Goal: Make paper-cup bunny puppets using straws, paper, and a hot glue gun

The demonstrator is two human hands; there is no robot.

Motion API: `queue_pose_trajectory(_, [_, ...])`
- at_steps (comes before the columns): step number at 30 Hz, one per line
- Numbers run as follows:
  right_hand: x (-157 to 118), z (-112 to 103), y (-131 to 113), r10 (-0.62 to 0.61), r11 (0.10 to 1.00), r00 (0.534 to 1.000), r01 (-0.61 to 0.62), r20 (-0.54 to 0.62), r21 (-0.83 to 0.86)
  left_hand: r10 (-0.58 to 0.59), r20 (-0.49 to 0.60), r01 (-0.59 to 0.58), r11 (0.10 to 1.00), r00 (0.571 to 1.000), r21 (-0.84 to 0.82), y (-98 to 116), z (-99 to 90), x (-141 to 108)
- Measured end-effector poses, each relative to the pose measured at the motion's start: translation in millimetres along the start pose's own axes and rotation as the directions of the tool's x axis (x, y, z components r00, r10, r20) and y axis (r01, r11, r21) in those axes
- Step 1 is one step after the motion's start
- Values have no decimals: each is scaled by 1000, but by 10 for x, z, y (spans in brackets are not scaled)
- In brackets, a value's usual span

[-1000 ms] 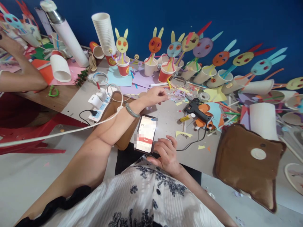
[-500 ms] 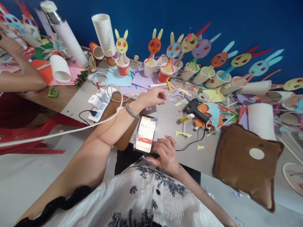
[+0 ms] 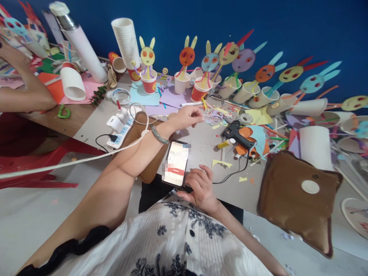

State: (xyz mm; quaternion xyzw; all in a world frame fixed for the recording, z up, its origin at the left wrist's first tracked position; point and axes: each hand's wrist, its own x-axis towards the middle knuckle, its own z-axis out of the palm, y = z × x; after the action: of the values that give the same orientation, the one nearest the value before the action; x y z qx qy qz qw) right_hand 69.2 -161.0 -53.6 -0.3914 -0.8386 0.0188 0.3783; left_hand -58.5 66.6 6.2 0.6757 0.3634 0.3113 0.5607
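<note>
My left hand (image 3: pixel 188 116), a bracelet on its wrist, hovers over the grey table beyond the phone. Its fingers are curled and drawn together; what they hold, if anything, is too small to tell. My right hand (image 3: pixel 200 188) rests at the table's near edge, just right of the phone, with loosely bent, parted fingers and nothing in them. The lit phone (image 3: pixel 175 164) lies between my forearms. Right of my left hand are paper scraps (image 3: pixel 215 117), a black glue gun (image 3: pixel 239 135) and a yellow glue stick (image 3: pixel 225 143).
Paper rabbit figures in cups (image 3: pixel 148 81) line the blue wall. A white cable crosses my left forearm from the power strip (image 3: pixel 122 132). A brown cushion (image 3: pixel 296 203) lies right; a flask (image 3: pixel 86 51) and another person's arm (image 3: pixel 28 92) are left.
The fingers of my left hand have drawn closer together, and the hand has shifted very slightly. My right hand stays beside the phone.
</note>
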Motion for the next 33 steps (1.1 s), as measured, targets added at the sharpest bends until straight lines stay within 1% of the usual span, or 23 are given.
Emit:
queue_pose_trajectory(4, [9, 3, -1, -8, 1000, 1000, 8, -8, -4, -37, -26, 36, 999, 999, -38, -6, 21, 12])
queue_pose_trajectory(7, [1, 9, 1, -6, 1000, 1000, 6, -10, -2, -25, -14, 24, 997, 1000, -67, -39, 24, 34])
queue_pose_trajectory(11, [-19, 13, 8, -9, 1000, 1000, 9, 4, -3, -15, 6, 15, 998, 1000, -57, -68, 9, 39])
queue_pose_trajectory(15, [-18, 9, 9, -9, 1000, 1000, 9, 8, -4, -23, -38, 20, 996, 999, -87, -63, -6, 21])
queue_pose_trajectory(20, [-1, 3, 0, 1, 1000, 1000, -1, 2, 6, 10, -89, -23, 990, 996, -143, -46, -30, 10])
queue_pose_trajectory(22, [-1, 5, 0, 1, 1000, 1000, -1, -5, 9, 7, -109, -26, 985, 994, -168, -26, -36, 3])
queue_pose_trajectory(25, [-4, 12, 3, 1, 1000, 1000, -1, -15, 14, -25, -126, -3, 976, 992, -219, 22, -35, -13])
queue_pose_trajectory(28, [-6, 17, 5, 0, 1000, 1000, 0, -17, 21, -70, -113, 36, 960, 991, -276, 62, -28, -21])
queue_pose_trajectory(33, [-2, 15, -2, 9, 1000, 1000, -9, -19, 21, -159, -103, 109, 919, 982, -378, 58, -34, 18])
